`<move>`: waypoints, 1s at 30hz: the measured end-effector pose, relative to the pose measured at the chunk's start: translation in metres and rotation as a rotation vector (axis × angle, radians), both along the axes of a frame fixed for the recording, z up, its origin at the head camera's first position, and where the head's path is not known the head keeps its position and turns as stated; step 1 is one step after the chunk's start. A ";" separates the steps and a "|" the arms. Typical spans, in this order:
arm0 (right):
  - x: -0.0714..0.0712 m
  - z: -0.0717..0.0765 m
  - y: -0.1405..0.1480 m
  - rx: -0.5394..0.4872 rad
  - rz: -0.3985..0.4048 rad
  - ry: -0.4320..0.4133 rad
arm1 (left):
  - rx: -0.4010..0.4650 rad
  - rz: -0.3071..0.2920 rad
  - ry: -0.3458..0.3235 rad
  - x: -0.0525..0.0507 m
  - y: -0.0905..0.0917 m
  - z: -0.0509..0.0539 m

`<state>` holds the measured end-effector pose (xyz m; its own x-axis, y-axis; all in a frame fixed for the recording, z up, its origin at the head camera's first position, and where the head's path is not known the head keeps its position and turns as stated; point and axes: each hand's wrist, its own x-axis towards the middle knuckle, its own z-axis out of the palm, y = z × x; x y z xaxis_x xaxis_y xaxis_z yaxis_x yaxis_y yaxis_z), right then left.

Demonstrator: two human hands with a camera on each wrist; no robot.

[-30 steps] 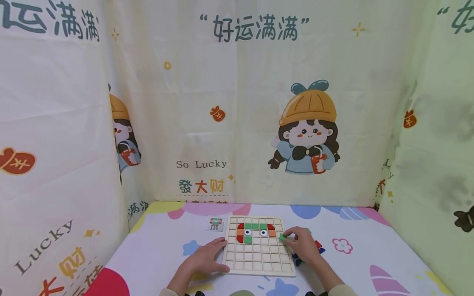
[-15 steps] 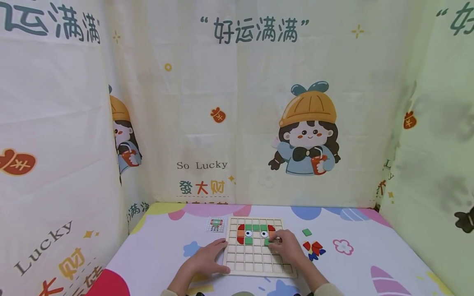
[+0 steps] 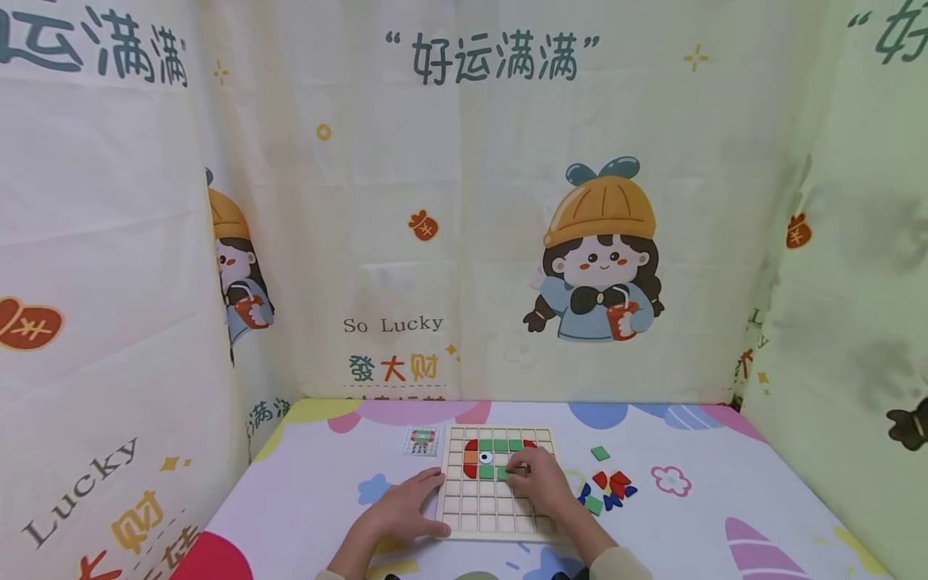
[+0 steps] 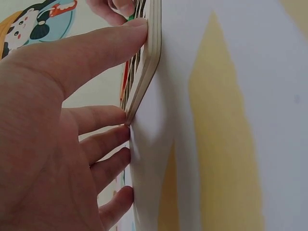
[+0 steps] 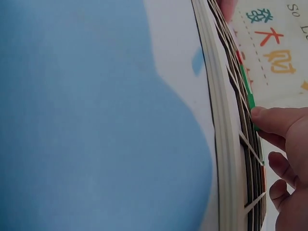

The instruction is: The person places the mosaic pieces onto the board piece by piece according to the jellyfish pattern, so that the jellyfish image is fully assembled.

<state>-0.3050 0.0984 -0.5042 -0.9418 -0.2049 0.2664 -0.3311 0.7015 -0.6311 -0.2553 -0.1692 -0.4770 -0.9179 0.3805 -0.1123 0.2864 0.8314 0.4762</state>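
On the table lies a wooden grid board (image 3: 500, 515), with red, orange and green tiles and a round eye tile (image 3: 486, 457) in its upper cells. My right hand (image 3: 538, 481) pinches a green square tile (image 5: 252, 108) between thumb and index finger, low at the board's grid. In the head view that tile is partly covered by the fingers, beside another green tile (image 3: 486, 473). My left hand (image 3: 410, 505) rests at the board's left side. Its thumb touches the near corner and its extended fingers lie along the left edge, as the left wrist view shows.
A small pattern card (image 3: 421, 440) lies beyond the board's left corner. Right of the board are a loose green tile (image 3: 600, 453), another green tile (image 3: 593, 505), and several red and blue pieces (image 3: 616, 483). Printed cloth walls (image 3: 464, 242) enclose the table's back and sides.
My right hand has moved left from the board's right edge, bringing the green tile to the middle columns. Loose pieces on the right came into view. The left hand stays put.
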 end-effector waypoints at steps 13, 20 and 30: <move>-0.003 0.003 -0.001 0.028 -0.013 0.011 | 0.013 -0.007 -0.004 0.000 0.002 -0.001; 0.002 0.008 0.011 -0.046 -0.058 -0.020 | 0.018 0.008 -0.002 0.001 0.003 -0.003; -0.002 0.004 0.045 -0.071 -0.176 -0.032 | 0.009 0.006 0.009 0.001 0.001 -0.001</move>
